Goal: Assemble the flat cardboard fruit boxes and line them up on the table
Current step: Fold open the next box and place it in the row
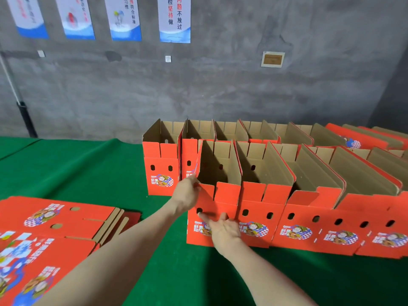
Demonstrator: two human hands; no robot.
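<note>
At the far left of the green cloth-covered bench (88, 168) lies a stack of flat red printed cardboard boxes (57, 217), unfolded and overlapping. Right of it, the left hand (186, 196) grips the upper left front corner of an upright, open-topped red cardboard box (227, 195) with a brown inside, fingers curled round the edge. The right hand (223, 228) presses flat on that box's front face, fingers straight, by its oval holes. This box stands at the left end of a front row of assembled red boxes (295, 230), set side by side and running off right; a back row of assembled boxes (161, 171) stands behind, nearer the grey wall (220, 89).
</note>
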